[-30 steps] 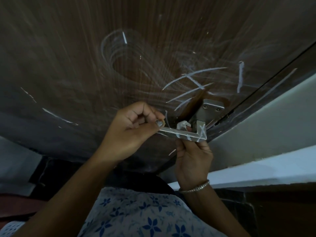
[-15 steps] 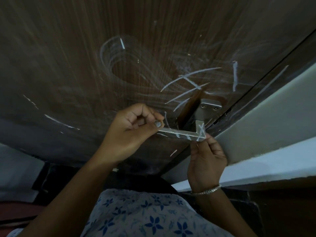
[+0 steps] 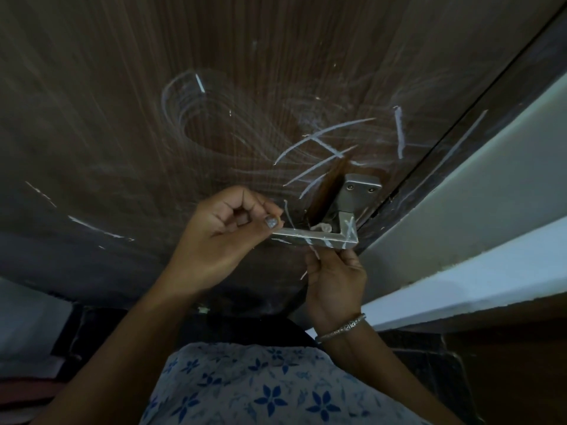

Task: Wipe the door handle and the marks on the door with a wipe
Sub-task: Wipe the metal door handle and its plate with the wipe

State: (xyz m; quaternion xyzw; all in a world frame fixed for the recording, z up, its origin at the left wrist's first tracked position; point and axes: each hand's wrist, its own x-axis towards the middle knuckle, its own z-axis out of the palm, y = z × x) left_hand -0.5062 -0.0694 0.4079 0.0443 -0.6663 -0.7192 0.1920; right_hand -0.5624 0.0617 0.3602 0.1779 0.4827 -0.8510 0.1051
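Chalk-white marks (image 3: pixel 322 133) streak the dark wooden door (image 3: pixel 122 102), thickest near its right edge. Several cross the metal door handle (image 3: pixel 316 237) itself, which stands out from its backplate (image 3: pixel 360 187) close to that edge, just beside the door frame (image 3: pixel 506 99). The left hand (image 3: pixel 221 240) pinches the lever's free end between thumb and curled forefinger, steadying it. The right hand (image 3: pixel 336 280), with a bracelet (image 3: pixel 340 328) at the wrist, comes up from below near the lever's corner. Its fingers go behind the bar and are hidden, but a small white wad of the wipe (image 3: pixel 322 227) peeps over the top face there, so the hand appears to hold the wipe tight against the handle's back. The step in hand looks like cleaning the lever, with the bright strokes on the door yet to be dealt with. To do it well, the left pinch should hold the lever level so it does not dip under pressure. The right hand should wrap the wipe round the bar and draw it along the full length, from the corner toward the free end, turning to a clean fold as chalk loads it. The cross on the corner face and the stripes on the front face need firm, flat contact; the crevice by the backplate wants a folded edge.
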